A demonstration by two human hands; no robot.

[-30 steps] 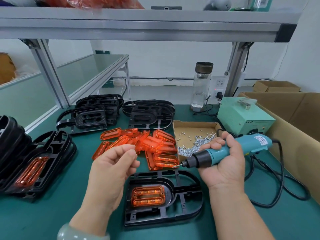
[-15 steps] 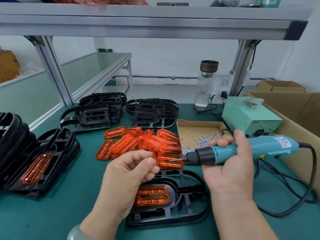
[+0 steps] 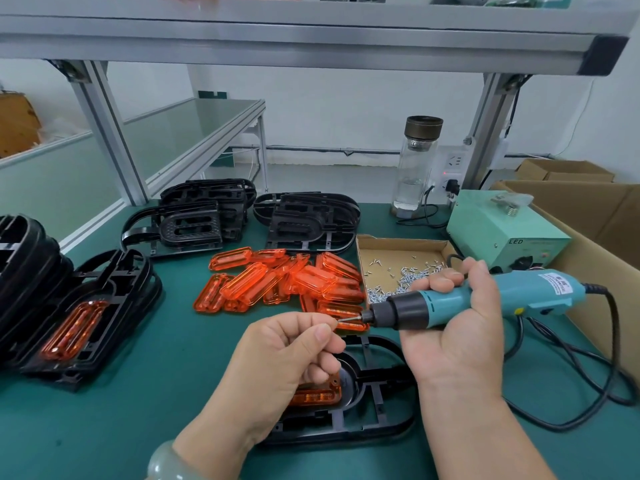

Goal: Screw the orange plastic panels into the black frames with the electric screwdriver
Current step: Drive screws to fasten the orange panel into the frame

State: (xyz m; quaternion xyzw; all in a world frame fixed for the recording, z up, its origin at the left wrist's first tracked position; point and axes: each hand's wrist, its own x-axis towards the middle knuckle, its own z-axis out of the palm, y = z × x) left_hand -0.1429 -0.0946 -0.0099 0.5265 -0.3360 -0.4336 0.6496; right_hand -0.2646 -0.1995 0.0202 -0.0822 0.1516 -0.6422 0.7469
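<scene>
Gripping screwdriver (image 3: pixel 446 303): R hand (image 3: pixel 457 341); L hand (image 3: pixel 284 351) pinches bit (image 3: pixel 351 318).

Orange panel (image 3: pixel 318 396) sits in the black frame (image 3: pixel 377 382) (lying flat); teal screwdriver (image 3: pixel 533 289) level above it.

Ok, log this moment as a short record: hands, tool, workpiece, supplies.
left hand: pinches a screw at the tip of the screwdriver
right hand: grips the screwdriver, roughly level above the frame
frame: on the bench under both hands, orange panel seated inside
loose panels: piled behind the hands
screw box: open, right of that pile
</scene>
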